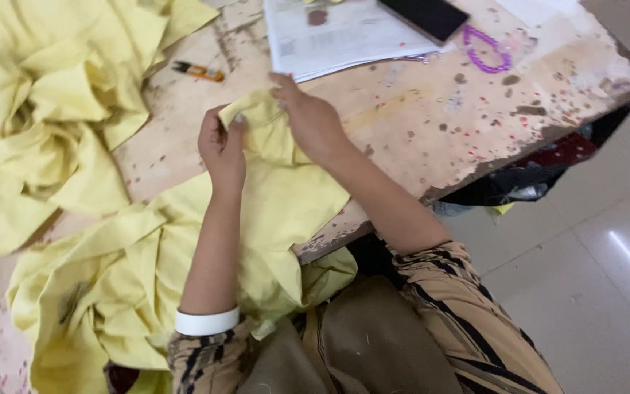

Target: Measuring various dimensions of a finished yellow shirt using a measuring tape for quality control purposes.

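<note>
both forearms reached forward from the bottom of the view, bare below patterned sleeves, a white band around the left forearm near the elbow. the left hand [222, 146] was raised with fingers curled and thumb pinched closed. the right hand [313, 120] lay just beside it, palm down, fingers bent and pressing, wrist angled inward toward the left.

Both hands pinch one corner of a pale yellow cloth [286, 197] on a worn, stained table [432, 124]: the left hand [222, 149] grips its edge, and the right hand [311, 117] presses just beside it. More yellow fabric [45, 109] is heaped to the left (loosely crumpled), and papers [337, 36], a dark phone [432, 16] and a purple bead loop [486, 49] lie at the far side.
</note>
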